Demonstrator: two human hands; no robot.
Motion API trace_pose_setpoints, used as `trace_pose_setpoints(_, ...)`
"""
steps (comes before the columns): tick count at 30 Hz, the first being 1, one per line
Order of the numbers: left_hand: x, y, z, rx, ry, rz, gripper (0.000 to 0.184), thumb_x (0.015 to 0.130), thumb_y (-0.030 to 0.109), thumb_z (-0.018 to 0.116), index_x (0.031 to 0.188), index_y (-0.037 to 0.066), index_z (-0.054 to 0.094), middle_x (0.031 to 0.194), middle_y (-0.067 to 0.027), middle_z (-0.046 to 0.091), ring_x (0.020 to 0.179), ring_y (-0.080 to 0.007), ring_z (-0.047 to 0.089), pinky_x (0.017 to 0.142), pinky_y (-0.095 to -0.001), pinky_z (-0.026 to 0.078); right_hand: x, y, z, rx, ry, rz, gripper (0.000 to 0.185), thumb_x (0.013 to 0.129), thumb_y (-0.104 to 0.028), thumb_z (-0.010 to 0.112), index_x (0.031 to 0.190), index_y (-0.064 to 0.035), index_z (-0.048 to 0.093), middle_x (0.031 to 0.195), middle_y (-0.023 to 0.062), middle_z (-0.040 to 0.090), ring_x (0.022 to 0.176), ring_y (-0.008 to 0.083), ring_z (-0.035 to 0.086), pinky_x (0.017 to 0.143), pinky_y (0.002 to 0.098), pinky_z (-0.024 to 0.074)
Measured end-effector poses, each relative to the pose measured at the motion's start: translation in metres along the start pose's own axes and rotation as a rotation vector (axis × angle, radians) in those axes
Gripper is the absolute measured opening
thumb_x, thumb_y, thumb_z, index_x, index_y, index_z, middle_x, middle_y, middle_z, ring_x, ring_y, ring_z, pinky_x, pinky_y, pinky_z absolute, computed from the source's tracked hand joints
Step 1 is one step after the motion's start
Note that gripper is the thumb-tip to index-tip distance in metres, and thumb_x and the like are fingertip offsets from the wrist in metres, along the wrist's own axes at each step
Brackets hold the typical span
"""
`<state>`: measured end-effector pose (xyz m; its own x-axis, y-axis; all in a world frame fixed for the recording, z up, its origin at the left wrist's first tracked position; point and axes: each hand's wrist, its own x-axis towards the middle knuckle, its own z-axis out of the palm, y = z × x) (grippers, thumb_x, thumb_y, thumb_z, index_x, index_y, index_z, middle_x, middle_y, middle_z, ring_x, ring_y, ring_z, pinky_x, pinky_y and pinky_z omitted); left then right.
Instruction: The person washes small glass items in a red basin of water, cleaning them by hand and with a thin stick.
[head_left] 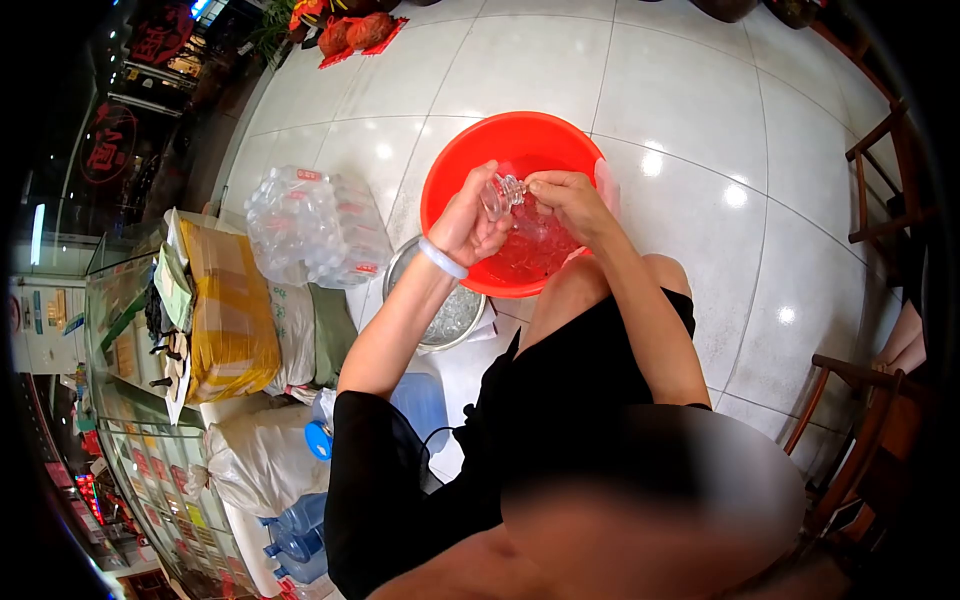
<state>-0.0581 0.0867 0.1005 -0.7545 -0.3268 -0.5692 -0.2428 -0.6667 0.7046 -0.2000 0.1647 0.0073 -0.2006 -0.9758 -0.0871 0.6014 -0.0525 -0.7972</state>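
Observation:
A large red basin (440, 170) stands on the floor in front of my knees, with water and clear objects in it. Above the basin, my left hand (468, 218) is closed on a small clear glass vessel (506, 194) with ringed, shiny sides. My right hand (568, 200) is pinched at the vessel's right end; whether it grips the vessel or something small there is hidden by the fingers. Beside the basin, below my left forearm, a round metal bowl (455, 318) holds many clear glass-like pieces.
Shrink-wrapped plastic bottles (318, 228) stand left of the basin. A yellow-taped carton (232, 310), sacks (262, 455) and blue water jugs (418, 405) line the left side by a glass display case (150, 465). Wooden chairs (850, 430) are at the right, where another person's limb (905, 345) shows.

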Motion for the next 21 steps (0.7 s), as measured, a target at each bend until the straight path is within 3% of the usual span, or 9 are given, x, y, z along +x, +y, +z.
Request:
trace_pose_setpoints(2, 0.001, 0.0, 0.001, -0.006, 0.023, -0.034, 0.05, 0.082, 0.057, 0.037, 0.08, 0.011, 0.054, 0.047, -0.0017, 0.042, 0.027, -0.0087, 0.031, 0.023, -0.0187, 0.021, -0.001, -0.002, 0.002, 0.016, 0.012, 0.001, 0.015, 0.081, -0.012, 0.057, 0.09, 0.0006, 0.06, 0.072, -0.0007, 0.053, 0.062, 0.0077, 0.042, 0.059, 0.0223, 0.0356)
trace_pose_setpoints(8, 0.002, 0.001, -0.001, -0.059, -0.019, -0.085, 0.05, 0.081, 0.059, 0.038, 0.081, 0.011, 0.054, 0.048, -0.0008, 0.043, 0.026, -0.0083, 0.031, 0.023, -0.0183, 0.021, 0.004, 0.002, -0.005, 0.113, -0.044, -0.014, 0.014, 0.081, -0.01, 0.057, 0.089, 0.0012, 0.06, 0.072, -0.0005, 0.052, 0.063, 0.0083, 0.042, 0.059, 0.0224, 0.0355)
trace_pose_setpoints(11, -0.001, 0.003, -0.004, -0.062, -0.079, -0.118, 0.049, 0.078, 0.06, 0.044, 0.076, 0.011, 0.053, 0.047, -0.0019, 0.043, 0.028, -0.0084, 0.031, 0.026, -0.0181, 0.021, 0.003, -0.006, -0.004, -0.043, -0.1, -0.111, 0.014, 0.078, -0.01, 0.058, 0.086, 0.0009, 0.063, 0.074, -0.0003, 0.055, 0.062, 0.0068, 0.046, 0.058, 0.0202, 0.0375)
trace_pose_setpoints(13, -0.003, 0.003, -0.007, -0.056, -0.051, -0.151, 0.05, 0.078, 0.06, 0.043, 0.076, 0.011, 0.053, 0.047, -0.0016, 0.042, 0.028, -0.0082, 0.03, 0.025, -0.0182, 0.021, -0.003, -0.017, -0.001, -0.34, -0.129, -0.208, 0.012, 0.077, -0.009, 0.059, 0.082, 0.0008, 0.063, 0.074, -0.0007, 0.054, 0.066, 0.0076, 0.048, 0.063, 0.0207, 0.0377)
trace_pose_setpoints(16, -0.004, 0.0, -0.012, -0.062, -0.019, -0.201, 0.052, 0.078, 0.061, 0.042, 0.076, 0.01, 0.053, 0.046, -0.0007, 0.041, 0.028, -0.0077, 0.029, 0.025, -0.0179, 0.021, -0.002, -0.015, -0.001, -0.442, -0.168, -0.273, 0.014, 0.078, -0.009, 0.059, 0.082, 0.0044, 0.062, 0.07, 0.0002, 0.05, 0.065, 0.0075, 0.042, 0.061, 0.0218, 0.0347)
trace_pose_setpoints(18, -0.002, -0.004, -0.017, -0.073, -0.014, -0.214, 0.053, 0.079, 0.061, 0.04, 0.076, 0.01, 0.053, 0.045, -0.0001, 0.041, 0.027, -0.0073, 0.028, 0.024, -0.0175, 0.021, -0.003, -0.014, 0.0, -0.438, -0.162, -0.263, 0.013, 0.077, -0.009, 0.059, 0.081, 0.0026, 0.063, 0.072, -0.0003, 0.052, 0.067, 0.0075, 0.045, 0.062, 0.0212, 0.0363)
trace_pose_setpoints(21, 0.001, -0.008, -0.017, -0.149, -0.029, -0.19, 0.053, 0.081, 0.058, 0.039, 0.082, 0.007, 0.054, 0.051, -0.003, 0.047, 0.031, -0.0105, 0.038, 0.027, -0.0175, 0.029, -0.002, -0.009, 0.001, -0.377, -0.119, -0.201, 0.012, 0.077, -0.01, 0.059, 0.081, 0.0008, 0.063, 0.073, -0.0008, 0.055, 0.066, 0.0071, 0.048, 0.062, 0.0203, 0.0377)
